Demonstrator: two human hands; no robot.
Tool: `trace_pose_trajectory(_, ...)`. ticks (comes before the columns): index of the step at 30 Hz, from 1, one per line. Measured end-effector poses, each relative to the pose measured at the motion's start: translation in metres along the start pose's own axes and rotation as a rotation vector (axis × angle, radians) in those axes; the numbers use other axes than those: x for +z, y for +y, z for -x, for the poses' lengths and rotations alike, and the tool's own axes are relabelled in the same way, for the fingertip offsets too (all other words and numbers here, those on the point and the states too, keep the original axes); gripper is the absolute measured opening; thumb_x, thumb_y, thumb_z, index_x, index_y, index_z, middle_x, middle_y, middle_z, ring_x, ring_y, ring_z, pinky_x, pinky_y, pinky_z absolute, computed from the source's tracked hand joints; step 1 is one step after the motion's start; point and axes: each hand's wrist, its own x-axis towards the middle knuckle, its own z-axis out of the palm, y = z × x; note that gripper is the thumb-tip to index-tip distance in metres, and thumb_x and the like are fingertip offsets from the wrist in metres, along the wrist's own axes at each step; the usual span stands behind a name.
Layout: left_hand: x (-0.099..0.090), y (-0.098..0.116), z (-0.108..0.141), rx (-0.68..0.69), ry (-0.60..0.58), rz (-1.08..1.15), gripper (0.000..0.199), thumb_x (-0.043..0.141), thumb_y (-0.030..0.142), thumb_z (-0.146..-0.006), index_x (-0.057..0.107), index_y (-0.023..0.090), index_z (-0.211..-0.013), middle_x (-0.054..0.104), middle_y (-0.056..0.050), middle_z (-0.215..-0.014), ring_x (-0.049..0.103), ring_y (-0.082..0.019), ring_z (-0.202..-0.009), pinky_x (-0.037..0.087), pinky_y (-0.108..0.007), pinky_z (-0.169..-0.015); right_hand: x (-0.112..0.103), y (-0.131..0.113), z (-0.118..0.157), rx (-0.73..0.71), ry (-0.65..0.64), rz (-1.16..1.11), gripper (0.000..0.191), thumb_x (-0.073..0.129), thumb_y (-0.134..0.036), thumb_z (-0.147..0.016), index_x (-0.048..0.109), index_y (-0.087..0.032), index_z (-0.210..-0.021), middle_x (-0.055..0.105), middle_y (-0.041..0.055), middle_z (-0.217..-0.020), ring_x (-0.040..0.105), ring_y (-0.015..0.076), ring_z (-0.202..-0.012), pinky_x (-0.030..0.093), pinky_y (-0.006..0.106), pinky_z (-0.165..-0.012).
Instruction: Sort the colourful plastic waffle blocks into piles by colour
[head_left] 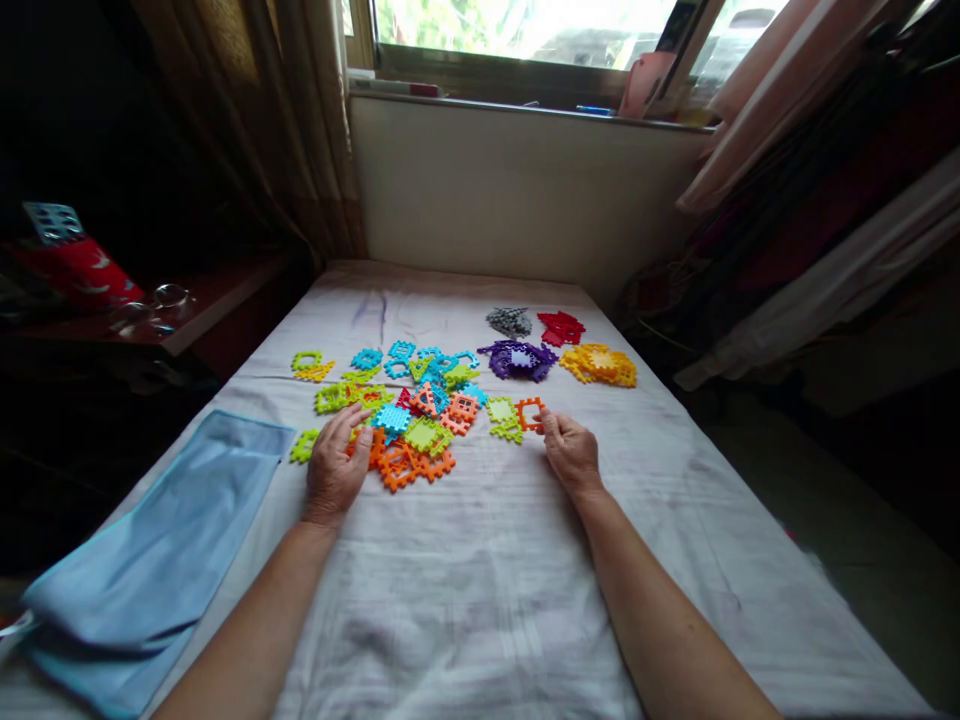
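My right hand (572,452) pinches an orange square building piece (529,402) by its right edge. Just left of that piece lie a few lime green pieces (504,418). At the left side of a mixed pile, my left hand (337,468) rests with its fingers stretched over orange and green pieces, gripping none that I can see. The pile holds orange pieces (399,465), blue pieces (391,418), lime green pieces (427,436) and a bit of red. Many are flat, with toothed edges, and some have window cut-outs.
Sorted heaps stand at the back right: grey (510,321), red (561,328), purple (517,360) and yellow (600,365). A light blue cloth bag (165,560) lies on the left of the white sheet (465,600). Glasses (171,296) sit on a side table.
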Motion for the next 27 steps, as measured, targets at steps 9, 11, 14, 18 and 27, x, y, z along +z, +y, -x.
trace_pose_trajectory(9,0.002,-0.017,-0.001,-0.095,0.058,0.099,0.034,0.047,0.042,-0.090,0.065,0.020,-0.109,0.070,-0.009,-0.122,0.063,-0.023,-0.118,0.047,-0.041,-0.107,-0.010,0.022,-0.024,0.086,0.188,0.478,0.039,0.049,-0.036,-0.093,0.071,-0.014,-0.117,0.071,0.0155,-0.105,0.062,0.0259,-0.093,0.045,0.033,-0.077)
trace_pose_trajectory(11,0.003,-0.018,-0.001,-0.108,0.063,0.128,0.033,0.049,0.042,-0.089,0.066,0.020,-0.108,0.071,-0.008,-0.120,0.064,-0.023,-0.117,0.048,-0.041,-0.107,-0.004,0.018,-0.018,-0.041,0.210,0.518,0.039,0.051,-0.033,-0.093,0.068,-0.014,-0.122,0.068,0.0160,-0.111,0.059,0.0264,-0.099,0.044,0.036,-0.084)
trace_pose_trajectory(14,0.004,-0.017,-0.002,-0.118,0.049,0.159,0.033,0.050,0.042,-0.089,0.066,0.020,-0.108,0.071,-0.009,-0.121,0.064,-0.023,-0.118,0.047,-0.041,-0.108,0.010,0.007,-0.009,-0.214,0.085,0.517,0.030,0.051,-0.027,-0.092,0.071,-0.018,-0.113,0.068,0.0122,-0.108,0.057,0.0251,-0.099,0.044,0.035,-0.088)
trace_pose_trajectory(18,0.005,-0.016,-0.002,-0.131,0.031,0.175,0.034,0.051,0.041,-0.088,0.066,0.020,-0.109,0.070,-0.009,-0.123,0.063,-0.023,-0.120,0.046,-0.042,-0.109,0.032,-0.007,-0.004,-0.297,-0.054,0.471,0.025,0.051,-0.022,-0.092,0.073,-0.020,-0.104,0.070,0.0102,-0.101,0.058,0.0241,-0.096,0.045,0.035,-0.087)
trace_pose_trajectory(27,0.009,-0.013,-0.002,-0.081,-0.024,0.148,0.034,0.050,0.039,-0.088,0.066,0.021,-0.112,0.069,-0.009,-0.124,0.061,-0.023,-0.120,0.046,-0.042,-0.109,0.039,-0.043,0.016,-0.411,-0.037,0.297,0.021,0.052,-0.025,-0.093,0.073,-0.020,-0.097,0.070,0.0088,-0.102,0.062,0.0213,-0.094,0.046,0.031,-0.085)
